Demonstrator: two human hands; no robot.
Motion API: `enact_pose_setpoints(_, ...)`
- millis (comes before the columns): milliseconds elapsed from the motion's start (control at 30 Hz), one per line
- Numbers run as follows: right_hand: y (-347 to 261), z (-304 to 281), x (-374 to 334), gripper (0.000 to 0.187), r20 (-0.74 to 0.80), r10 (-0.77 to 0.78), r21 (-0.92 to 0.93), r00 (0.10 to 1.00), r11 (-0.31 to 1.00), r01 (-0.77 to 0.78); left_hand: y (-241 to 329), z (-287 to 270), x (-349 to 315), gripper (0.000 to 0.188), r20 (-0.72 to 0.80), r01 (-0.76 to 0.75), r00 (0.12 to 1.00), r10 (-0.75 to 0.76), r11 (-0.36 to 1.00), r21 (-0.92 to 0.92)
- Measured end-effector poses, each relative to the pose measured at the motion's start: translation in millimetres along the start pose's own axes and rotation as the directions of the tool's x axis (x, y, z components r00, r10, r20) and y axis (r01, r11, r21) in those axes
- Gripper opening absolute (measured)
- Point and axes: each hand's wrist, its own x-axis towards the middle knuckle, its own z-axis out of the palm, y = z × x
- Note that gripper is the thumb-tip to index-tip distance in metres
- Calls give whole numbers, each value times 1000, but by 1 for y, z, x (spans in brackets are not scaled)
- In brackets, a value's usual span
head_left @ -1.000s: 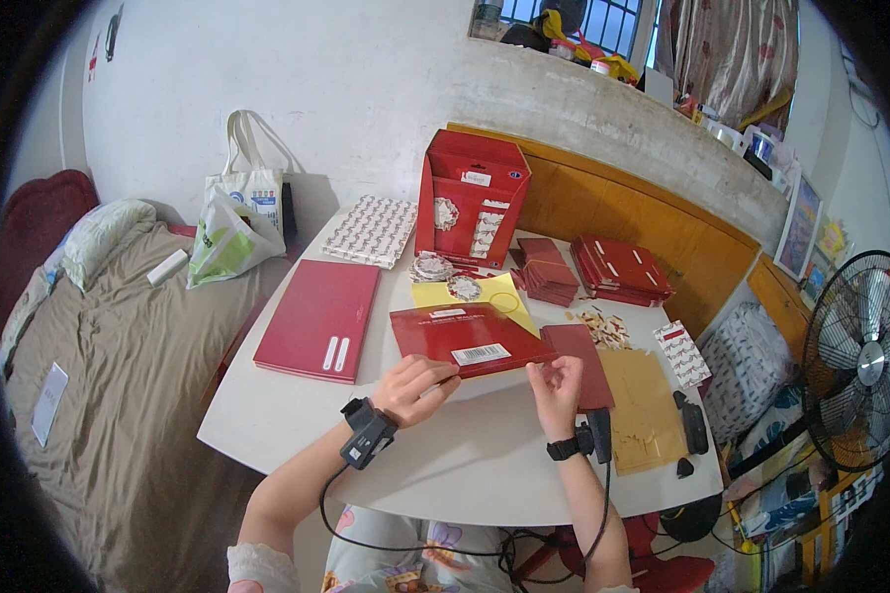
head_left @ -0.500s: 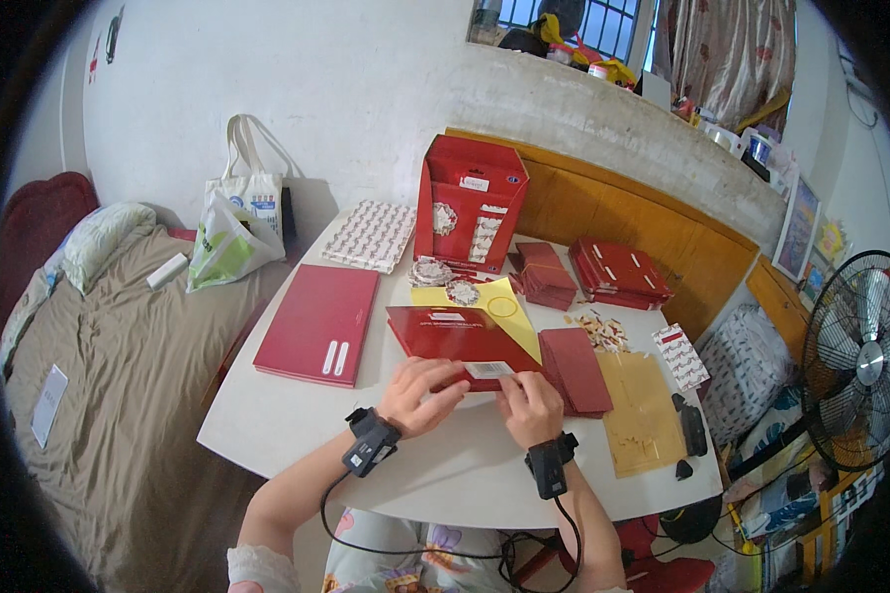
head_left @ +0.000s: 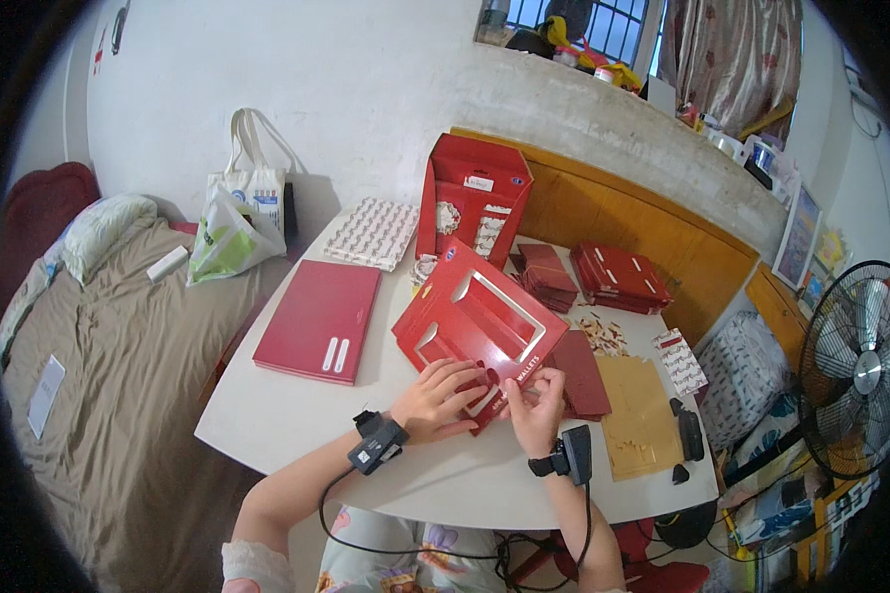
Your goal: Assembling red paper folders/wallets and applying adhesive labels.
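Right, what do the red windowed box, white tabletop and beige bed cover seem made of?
Red windowed box: probably thin glossy card, from its crisp edges and soft sheen. White tabletop: faintly shiny laminate or painted wood; its smooth surface leaves that open. Beige bed cover: apparently matte fabric, given its soft wrinkles.

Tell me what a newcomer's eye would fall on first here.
Probably the red carton with cut-out windows, tilted above the white table, with the left hand and right hand at its near edge. Behind it stands another red box. At the far right, the round black fan would likely catch the eye next.
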Motion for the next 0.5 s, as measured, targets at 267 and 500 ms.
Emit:
enact_pose_setpoints(267,31,4,-9,36,83,206,58,975,976,-211,2,15,-8,55,50,108,993,-106,994,-26)
enact_pose_setpoints(500,9,-11,-4,25,190,506,-435,841,812,-390,-8,28,-27,26,195,210,963,-187,972,-103)
